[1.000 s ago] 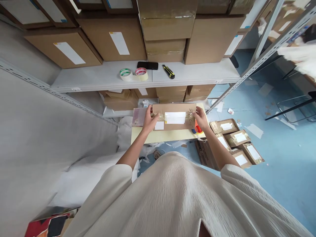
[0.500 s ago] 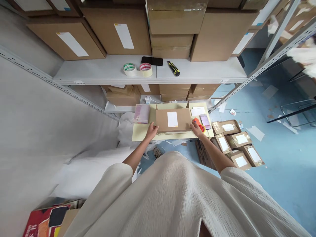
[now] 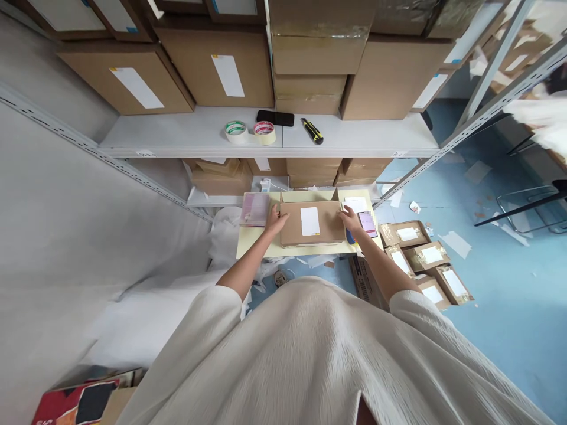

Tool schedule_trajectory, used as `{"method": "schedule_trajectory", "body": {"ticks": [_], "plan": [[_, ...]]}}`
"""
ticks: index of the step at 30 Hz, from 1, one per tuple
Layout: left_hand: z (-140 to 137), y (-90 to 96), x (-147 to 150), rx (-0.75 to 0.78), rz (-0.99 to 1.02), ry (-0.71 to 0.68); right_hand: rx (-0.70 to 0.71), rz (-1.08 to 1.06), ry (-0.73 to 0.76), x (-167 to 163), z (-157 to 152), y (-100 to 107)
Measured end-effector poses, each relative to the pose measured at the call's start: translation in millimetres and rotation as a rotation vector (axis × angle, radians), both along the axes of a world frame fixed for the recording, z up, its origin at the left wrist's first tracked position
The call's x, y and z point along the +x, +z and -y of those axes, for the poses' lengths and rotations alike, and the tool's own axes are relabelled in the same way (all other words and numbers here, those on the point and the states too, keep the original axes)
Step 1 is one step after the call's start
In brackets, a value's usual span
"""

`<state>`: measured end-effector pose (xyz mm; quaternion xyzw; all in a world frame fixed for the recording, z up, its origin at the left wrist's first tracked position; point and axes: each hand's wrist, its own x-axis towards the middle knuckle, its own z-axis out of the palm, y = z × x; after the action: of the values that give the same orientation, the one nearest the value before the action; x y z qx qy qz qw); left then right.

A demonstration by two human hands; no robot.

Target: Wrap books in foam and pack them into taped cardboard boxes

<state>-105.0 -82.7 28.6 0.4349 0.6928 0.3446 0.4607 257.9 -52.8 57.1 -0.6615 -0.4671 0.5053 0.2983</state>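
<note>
A brown cardboard box with a white label lies on a pale yellow work table, with small flaps standing up at its far corners. My left hand grips its left side, thumb over the edge and fingers along the side. At the opposite side, my right hand holds the right edge. Beside my right hand is a phone with a lit screen. A tape roll or dispenser is mostly hidden under that wrist. Left of my left hand lies a pinkish, plastic-looking packet.
The shelf ahead holds large cartons, two tape rolls, a black phone-like object and a yellow-black utility knife. Several labelled boxes sit on the blue floor at right. White wrapping bags fill the left side.
Both hands have slid from the box's near corners farther up along its sides. The box front appears tilted slightly differently. My right forearm now covers most of the orange and yellow tape item.
</note>
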Motion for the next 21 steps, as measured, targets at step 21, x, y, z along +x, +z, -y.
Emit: {"method": "schedule_trajectory", "body": {"ticks": [21], "plan": [[68, 67.9, -14, 0.425, -0.209, 0.01, 0.217, 0.031, 0.063, 14, 34, 11]]}}
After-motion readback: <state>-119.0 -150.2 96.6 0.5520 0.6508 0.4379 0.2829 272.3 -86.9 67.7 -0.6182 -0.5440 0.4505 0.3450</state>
